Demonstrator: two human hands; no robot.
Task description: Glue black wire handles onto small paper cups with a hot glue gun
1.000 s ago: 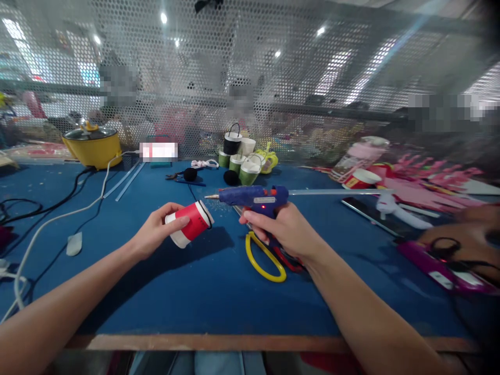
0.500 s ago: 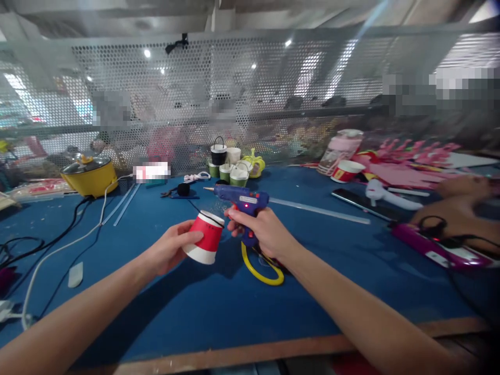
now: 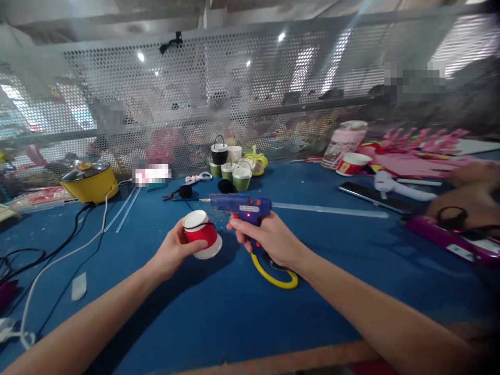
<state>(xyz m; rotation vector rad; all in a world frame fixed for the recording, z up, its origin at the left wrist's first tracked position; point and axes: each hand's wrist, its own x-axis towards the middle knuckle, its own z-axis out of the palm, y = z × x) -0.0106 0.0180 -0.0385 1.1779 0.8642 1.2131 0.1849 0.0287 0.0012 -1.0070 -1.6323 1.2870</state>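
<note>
My left hand (image 3: 171,249) is wrapped round a small red and white paper cup (image 3: 201,235), which is tilted above the blue table. A thin black cord runs around the cup near its upper end. In my right hand (image 3: 269,235) is a blue glue gun (image 3: 241,204) with a small red light glowing on its side. Its nozzle points left, above and a little apart from the cup. A long clear glue stick (image 3: 330,209) extends from the gun's back. Yellow-handled scissors (image 3: 278,276) lie under my right hand, partly hidden by it.
Small green cups (image 3: 241,178) and a black cup with a handle (image 3: 219,152) stand at the back. A yellow electric pot (image 3: 91,183) is at left, with white and black cables nearby. At right are a phone (image 3: 371,197), a purple power strip (image 3: 449,239) and another person's arm (image 3: 449,200).
The cup in my left hand has turned, so its upper end now leans left instead of right. My right hand still holds the glue gun, slightly lower in view.
</note>
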